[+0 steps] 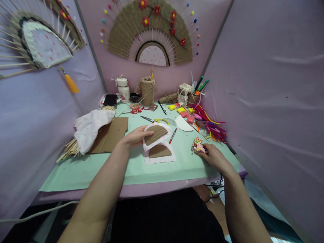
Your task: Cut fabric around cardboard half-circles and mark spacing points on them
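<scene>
L. hand (136, 136) pinches the cloth-backed cardboard half-disc (156, 134) at bench (187, 170) centre; if the grip is loose, it may slip against the second half-disc (160, 152), b/c they lie so close. Scissors (149, 119) are just behind, so a careless reach could meet the blade. R. hand (212, 156) has fingers curled round a colourful tool (198, 145), poss. a glue gun; if hot, it might burn skin.

Surface/room, L to R: lilac wall (87, 72), stick bundle (68, 151), cardboard sheet (110, 135), pale-green bench cover, twine spool (147, 91), bright strips (212, 126), R. wall (268, 87).
</scene>
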`<action>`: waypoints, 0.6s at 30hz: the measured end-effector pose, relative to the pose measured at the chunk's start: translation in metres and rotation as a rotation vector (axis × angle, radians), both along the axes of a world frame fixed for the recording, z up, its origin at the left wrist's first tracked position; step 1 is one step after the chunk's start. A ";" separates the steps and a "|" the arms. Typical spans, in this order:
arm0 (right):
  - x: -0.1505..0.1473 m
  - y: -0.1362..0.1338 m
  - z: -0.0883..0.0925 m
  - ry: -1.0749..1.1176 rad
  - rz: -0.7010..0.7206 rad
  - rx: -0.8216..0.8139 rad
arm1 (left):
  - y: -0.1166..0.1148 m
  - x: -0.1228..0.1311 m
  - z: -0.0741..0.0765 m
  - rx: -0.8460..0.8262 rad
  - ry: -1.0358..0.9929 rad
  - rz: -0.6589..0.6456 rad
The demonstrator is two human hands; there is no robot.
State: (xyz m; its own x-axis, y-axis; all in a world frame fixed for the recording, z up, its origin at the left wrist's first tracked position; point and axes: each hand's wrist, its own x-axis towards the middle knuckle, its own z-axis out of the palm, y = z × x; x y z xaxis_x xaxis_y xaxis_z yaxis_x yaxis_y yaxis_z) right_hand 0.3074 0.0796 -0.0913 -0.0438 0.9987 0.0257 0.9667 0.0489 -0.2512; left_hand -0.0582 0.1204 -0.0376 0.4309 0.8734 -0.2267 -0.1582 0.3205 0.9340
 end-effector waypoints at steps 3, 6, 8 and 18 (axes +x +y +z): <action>-0.001 -0.005 0.005 -0.046 -0.035 0.046 | -0.001 -0.004 0.001 0.010 -0.006 -0.031; -0.006 -0.006 0.020 -0.054 -0.022 0.168 | -0.001 -0.016 0.004 0.022 -0.039 0.011; -0.012 0.001 0.035 -0.005 0.034 0.258 | -0.001 -0.027 0.008 0.080 -0.130 0.144; -0.111 0.101 0.097 -0.094 0.259 0.068 | -0.001 -0.055 0.017 0.225 -0.405 0.480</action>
State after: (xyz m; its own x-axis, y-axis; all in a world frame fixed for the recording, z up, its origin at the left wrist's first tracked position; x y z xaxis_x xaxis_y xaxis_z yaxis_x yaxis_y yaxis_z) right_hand 0.1968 0.1804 0.0054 -0.3025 0.9501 0.0760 0.9388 0.3108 -0.1484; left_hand -0.1136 0.1196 -0.0203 -0.0047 0.9967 0.0812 -0.5875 -0.0684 0.8064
